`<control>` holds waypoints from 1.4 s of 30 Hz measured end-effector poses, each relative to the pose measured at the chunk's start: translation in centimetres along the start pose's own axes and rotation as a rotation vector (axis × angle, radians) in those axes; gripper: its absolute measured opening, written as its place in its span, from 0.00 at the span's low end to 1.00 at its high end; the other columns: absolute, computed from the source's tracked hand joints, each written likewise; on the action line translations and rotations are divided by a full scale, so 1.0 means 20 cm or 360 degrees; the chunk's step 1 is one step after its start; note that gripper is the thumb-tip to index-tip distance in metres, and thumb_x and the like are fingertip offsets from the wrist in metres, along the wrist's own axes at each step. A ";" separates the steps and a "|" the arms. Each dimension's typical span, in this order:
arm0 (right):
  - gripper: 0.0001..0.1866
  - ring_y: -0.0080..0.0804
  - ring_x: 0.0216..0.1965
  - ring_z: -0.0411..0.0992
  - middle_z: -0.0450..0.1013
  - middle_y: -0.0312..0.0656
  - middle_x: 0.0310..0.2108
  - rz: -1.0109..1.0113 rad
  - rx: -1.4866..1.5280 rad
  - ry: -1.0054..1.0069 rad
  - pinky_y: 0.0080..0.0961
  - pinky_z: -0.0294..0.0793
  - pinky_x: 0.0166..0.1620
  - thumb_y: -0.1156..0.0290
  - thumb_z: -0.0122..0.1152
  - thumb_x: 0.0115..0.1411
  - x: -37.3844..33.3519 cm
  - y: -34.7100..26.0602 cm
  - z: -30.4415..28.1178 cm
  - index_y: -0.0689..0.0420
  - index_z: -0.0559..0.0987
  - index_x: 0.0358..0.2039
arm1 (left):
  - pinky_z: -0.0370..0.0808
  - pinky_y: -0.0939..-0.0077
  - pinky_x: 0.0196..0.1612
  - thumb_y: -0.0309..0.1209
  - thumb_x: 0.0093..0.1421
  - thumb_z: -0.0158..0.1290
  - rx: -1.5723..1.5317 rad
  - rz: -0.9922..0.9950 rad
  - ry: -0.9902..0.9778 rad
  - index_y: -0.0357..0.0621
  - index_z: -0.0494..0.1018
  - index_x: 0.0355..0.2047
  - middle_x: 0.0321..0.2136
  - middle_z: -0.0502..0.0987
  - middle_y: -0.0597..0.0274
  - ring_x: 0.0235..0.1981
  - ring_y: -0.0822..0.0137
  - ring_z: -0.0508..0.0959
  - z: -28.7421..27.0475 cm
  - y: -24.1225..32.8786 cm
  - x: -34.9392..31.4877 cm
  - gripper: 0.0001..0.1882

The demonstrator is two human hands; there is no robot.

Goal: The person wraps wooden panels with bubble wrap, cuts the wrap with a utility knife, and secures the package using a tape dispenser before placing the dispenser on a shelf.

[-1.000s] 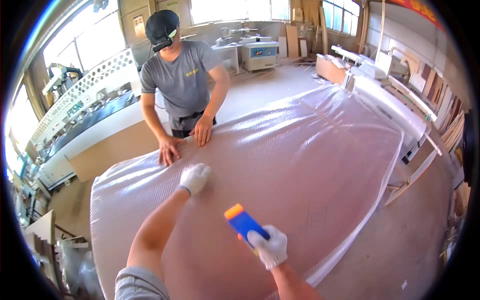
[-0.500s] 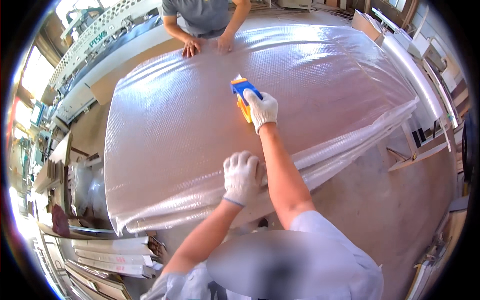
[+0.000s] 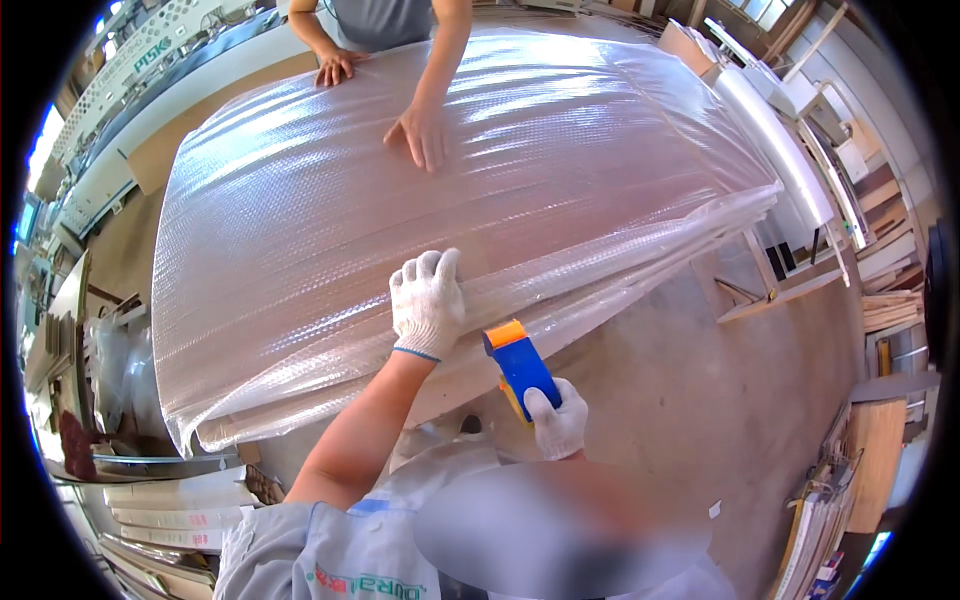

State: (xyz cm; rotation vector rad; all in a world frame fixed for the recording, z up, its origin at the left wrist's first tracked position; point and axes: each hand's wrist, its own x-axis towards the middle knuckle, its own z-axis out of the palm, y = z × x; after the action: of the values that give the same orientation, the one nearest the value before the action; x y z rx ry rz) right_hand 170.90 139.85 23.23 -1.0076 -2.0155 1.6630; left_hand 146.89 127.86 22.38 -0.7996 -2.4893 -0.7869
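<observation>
Gripping dispenser (image 3: 528,372): right hand (image 3: 562,418), forearm (image 3: 574,456) blurred

The left hand (image 3: 428,303) lay on the wrap (image 3: 300,220), toward its near edge. The dispenser (image 3: 522,368), in the right hand (image 3: 562,420), was by that edge. A co-worker (image 3: 385,25) stood behind the wrap, the machine (image 3: 160,88) beyond its far left; the roll (image 3: 775,145) lay to its right.

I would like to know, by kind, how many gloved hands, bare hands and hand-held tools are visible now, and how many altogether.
Gloved, left hand and right hand: 2
Bare, the co-worker's hands: 2
Tool, a tape dispenser in the right hand's grip: 1
Total: 5
</observation>
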 end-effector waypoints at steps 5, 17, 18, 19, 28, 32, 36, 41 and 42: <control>0.21 0.19 0.34 0.76 0.82 0.37 0.33 -0.0068 0.0025 -0.0074 0.25 0.79 0.40 0.59 0.72 0.63 0.03 0.05 0.00 0.66 0.85 0.44 | 0.57 0.48 0.77 0.47 0.69 0.56 0.0053 0.0525 -0.0489 0.38 0.72 0.66 0.70 0.70 0.42 0.74 0.42 0.66 -0.03 0.03 -0.04 0.32; 0.26 0.56 0.42 0.84 0.84 0.59 0.39 -0.0356 -0.2405 -0.1174 0.48 0.82 0.47 0.48 0.67 0.57 0.53 -0.76 0.24 0.60 0.90 0.37 | 0.48 0.48 0.81 0.40 0.74 0.44 0.0368 0.0362 -0.0730 0.33 0.61 0.75 0.77 0.60 0.41 0.79 0.46 0.57 0.09 0.07 -0.02 0.34; 0.27 0.55 0.44 0.85 0.85 0.57 0.42 -0.0259 -0.2686 -0.1376 0.47 0.83 0.49 0.46 0.68 0.55 0.61 -0.43 0.28 0.58 0.90 0.41 | 0.50 0.45 0.80 0.37 0.73 0.44 0.0387 0.0421 -0.0706 0.32 0.62 0.74 0.76 0.61 0.40 0.78 0.45 0.60 0.06 0.12 0.00 0.34; 0.28 0.53 0.49 0.84 0.84 0.57 0.48 -0.0271 -0.2719 -0.1719 0.46 0.82 0.53 0.45 0.69 0.54 0.59 -0.23 0.34 0.53 0.91 0.45 | 0.50 0.45 0.80 0.37 0.73 0.44 0.0417 0.0389 -0.0698 0.32 0.62 0.74 0.76 0.61 0.40 0.78 0.45 0.60 0.04 0.08 -0.07 0.34; 0.27 0.30 0.31 0.82 0.85 0.48 0.30 -0.0319 -0.1584 -0.1487 0.33 0.82 0.41 0.46 0.76 0.49 0.17 -0.84 0.09 0.61 0.91 0.34 | 0.56 0.43 0.76 0.39 0.67 0.54 0.0387 0.0324 -0.0427 0.39 0.70 0.68 0.70 0.70 0.45 0.71 0.44 0.69 0.11 -0.04 -0.13 0.31; 0.22 0.25 0.32 0.77 0.81 0.36 0.31 -0.0435 -0.0408 -0.1087 0.28 0.79 0.40 0.62 0.72 0.52 0.23 -0.90 -0.01 0.66 0.86 0.42 | 0.53 0.41 0.78 0.43 0.64 0.58 0.0247 0.0068 -0.0639 0.39 0.71 0.67 0.71 0.70 0.46 0.74 0.42 0.65 -0.48 -0.27 -0.30 0.34; 0.25 0.26 0.39 0.76 0.80 0.37 0.38 -0.0741 -0.0236 -0.0962 0.30 0.79 0.48 0.63 0.72 0.54 0.08 -0.85 0.44 0.67 0.83 0.49 | 0.49 0.36 0.78 0.47 0.59 0.64 0.0467 -0.0182 -0.0034 0.41 0.72 0.66 0.68 0.71 0.46 0.75 0.41 0.63 -0.81 -0.75 -0.80 0.38; 0.27 0.41 0.46 0.80 0.82 0.48 0.43 -0.1200 -0.0804 -0.0749 0.36 0.77 0.56 0.61 0.70 0.59 -0.02 -0.79 1.23 0.62 0.81 0.55 | 0.66 0.36 0.69 0.35 0.52 0.69 0.0494 -0.0354 0.0628 0.43 0.76 0.57 0.61 0.76 0.49 0.65 0.41 0.74 -1.44 -1.16 -1.45 0.31; 0.27 0.55 0.51 0.78 0.83 0.54 0.45 -0.1423 -0.1019 -0.0555 0.44 0.75 0.60 0.60 0.71 0.58 0.01 -0.72 1.39 0.61 0.81 0.55 | 0.68 0.38 0.66 0.34 0.54 0.69 0.0486 -0.0457 0.0731 0.44 0.76 0.55 0.58 0.78 0.51 0.61 0.42 0.76 -1.55 -1.23 -1.59 0.28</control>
State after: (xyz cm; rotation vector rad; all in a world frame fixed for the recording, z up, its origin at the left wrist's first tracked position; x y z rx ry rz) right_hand 148.12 119.32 29.81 0.1360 -2.7047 0.7476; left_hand 161.68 79.43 19.53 -0.1330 -2.2431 -0.5772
